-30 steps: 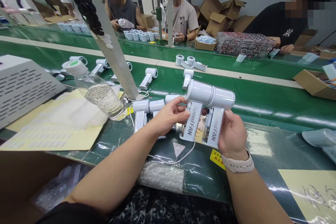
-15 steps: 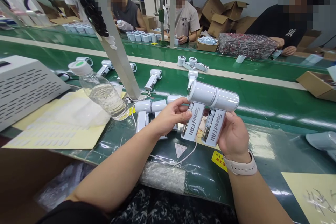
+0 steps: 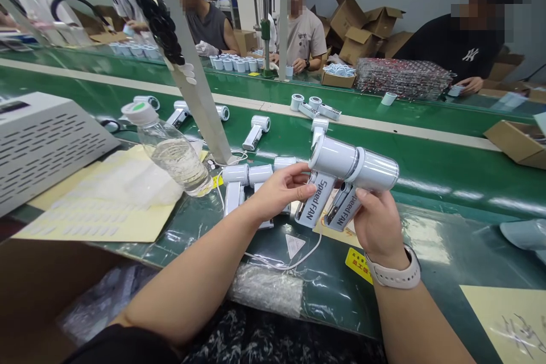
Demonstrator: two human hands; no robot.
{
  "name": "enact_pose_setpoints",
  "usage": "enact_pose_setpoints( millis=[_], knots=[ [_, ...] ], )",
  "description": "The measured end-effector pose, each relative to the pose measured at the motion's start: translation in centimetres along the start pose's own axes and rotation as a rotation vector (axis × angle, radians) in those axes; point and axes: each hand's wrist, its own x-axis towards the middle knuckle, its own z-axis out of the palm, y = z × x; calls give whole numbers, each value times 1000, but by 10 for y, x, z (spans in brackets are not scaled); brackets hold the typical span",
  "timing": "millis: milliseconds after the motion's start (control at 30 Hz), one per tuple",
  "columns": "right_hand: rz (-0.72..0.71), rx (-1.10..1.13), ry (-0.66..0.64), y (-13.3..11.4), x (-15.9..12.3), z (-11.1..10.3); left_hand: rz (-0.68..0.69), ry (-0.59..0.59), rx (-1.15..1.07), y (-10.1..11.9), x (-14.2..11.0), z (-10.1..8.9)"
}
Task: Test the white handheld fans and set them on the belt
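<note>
Two pale blue handheld fans are held up side by side over the bench, their round heads end to end. My left hand (image 3: 290,186) is closed on the left fan (image 3: 335,157), with the thumb on its handle marked "Speed FAN". Around the handle of the right fan (image 3: 377,169) my right hand (image 3: 379,222) is closed, thumb partly over the lettering. Both handles are open along one side and show dark inner parts. Behind my left forearm, several more fans (image 3: 261,173) lie on the bench, partly hidden.
A tilted water bottle (image 3: 174,153) and a grey vented box (image 3: 51,148) stand at left, beside a yellow sheet (image 3: 145,227) with small white pieces. A slanted metal post (image 3: 198,102) rises ahead. More fans (image 3: 257,132) lie on the green conveyor (image 3: 426,148). Co-workers sit across it.
Both fans have tilted, with their tops leaning to the right. My right thumb has come over the right handle's lettering. The view has shifted slightly.
</note>
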Motion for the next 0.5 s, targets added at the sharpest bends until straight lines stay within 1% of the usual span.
enact_pose_setpoints(
  millis=[67, 133, 233, 300, 333, 400, 467, 500],
  knots=[
    [-38, -67, -28, 0, 0, -3, 68, 4, 105, 4, -2, 0],
    [-102, -147, -104, -5, -1, -5, 175, 26, 260, 9, -5, -1],
    [-293, -199, -268, -16, -6, -6, 411, 23, 489, 15, -10, -4],
    [-417, -219, -357, -19, -10, -4, 561, 2, 577, 16, -11, -5],
    [-447, -231, -385, -18, -12, -2, 610, 1, 605, 16, -11, -5],
    [-426, -236, -402, -12, -13, 0, 643, 40, 658, 15, -9, -4],
    [-342, -238, -386, -5, -12, 0, 601, 101, 712, 16, -8, -3],
    [-304, -272, -370, -4, -12, -2, 566, 128, 709, 18, -8, -2]
  ],
)
